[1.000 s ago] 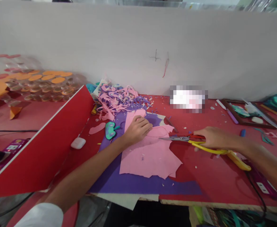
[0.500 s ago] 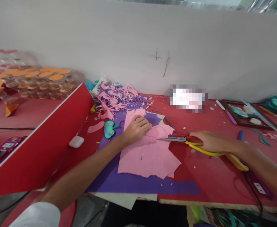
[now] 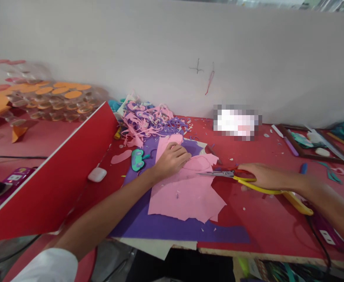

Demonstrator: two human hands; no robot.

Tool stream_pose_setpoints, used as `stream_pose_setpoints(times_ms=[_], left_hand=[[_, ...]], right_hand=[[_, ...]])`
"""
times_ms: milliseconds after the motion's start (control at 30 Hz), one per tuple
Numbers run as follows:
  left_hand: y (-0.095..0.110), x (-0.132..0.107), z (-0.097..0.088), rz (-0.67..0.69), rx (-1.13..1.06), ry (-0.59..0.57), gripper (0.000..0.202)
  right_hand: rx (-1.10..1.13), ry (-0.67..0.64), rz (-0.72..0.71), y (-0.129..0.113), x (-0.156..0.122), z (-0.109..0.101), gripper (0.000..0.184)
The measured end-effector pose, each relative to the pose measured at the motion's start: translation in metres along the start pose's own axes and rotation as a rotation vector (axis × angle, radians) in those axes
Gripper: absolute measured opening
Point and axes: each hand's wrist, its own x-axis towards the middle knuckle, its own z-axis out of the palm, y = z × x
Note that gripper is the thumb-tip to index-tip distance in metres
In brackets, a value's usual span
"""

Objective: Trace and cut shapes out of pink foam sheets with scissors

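Note:
A pink felt-like sheet (image 3: 186,196) with jagged edges and a drawn rounded outline lies over a purple sheet (image 3: 148,227). My left hand (image 3: 172,159) rests on its upper part, fingers bent and closed on the material; the fingertips are partly hidden. At the right, my right hand (image 3: 256,176) grips scissors (image 3: 221,173) with red and yellow handles. Their pointed blades reach over the pink sheet's right edge, just below the outline; the tips look nearly together. A teal mask-shaped cutout (image 3: 137,159) lies left of my left hand.
Tangled pink and purple scraps (image 3: 145,117) heap up by the wall. A red upright board (image 3: 72,172) stands at the left, near a white case (image 3: 97,174). Under my right forearm lies a yellow tool (image 3: 299,203); a framed tray (image 3: 309,143) is at the far right.
The whole view has shifted slightly, so things sit a little farther right. Both hands, the scissors and the pink sheet keep nearly the same places relative to each other.

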Motion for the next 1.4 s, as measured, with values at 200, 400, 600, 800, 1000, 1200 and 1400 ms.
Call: stream_pose_setpoints(times_ms=[200, 400, 600, 800, 1000, 1200, 1400], left_hand=[[0.001, 0.001, -0.003, -0.003, 0.007, 0.019, 0.018], [0.001, 0.002, -0.003, -0.005, -0.001, 0.005, 0.018], [-0.002, -0.001, 0.000, -0.027, -0.002, 0.002, 0.021], [-0.003, -0.001, 0.000, -0.020, -0.021, 0.010, 0.019], [-0.002, 0.001, -0.003, -0.021, -0.027, 0.011, 0.021], [-0.003, -0.001, 0.000, -0.030, -0.056, 0.007, 0.020], [-0.005, 0.002, 0.001, -0.109, -0.170, 0.072, 0.021]], right_hand=[[-0.049, -0.002, -0.006, -0.009, 0.009, 0.003, 0.045], [-0.130, 0.033, -0.009, -0.007, 0.012, 0.005, 0.043], [-0.190, 0.054, -0.010, 0.001, 0.007, 0.006, 0.047], [-0.134, 0.055, -0.037, -0.004, 0.006, 0.013, 0.044], [-0.129, 0.086, -0.055, -0.018, 0.014, 0.015, 0.046], [-0.189, 0.122, -0.079, -0.021, 0.020, 0.020, 0.050], [-0.277, 0.146, -0.033, -0.021, 0.020, 0.031, 0.049]])
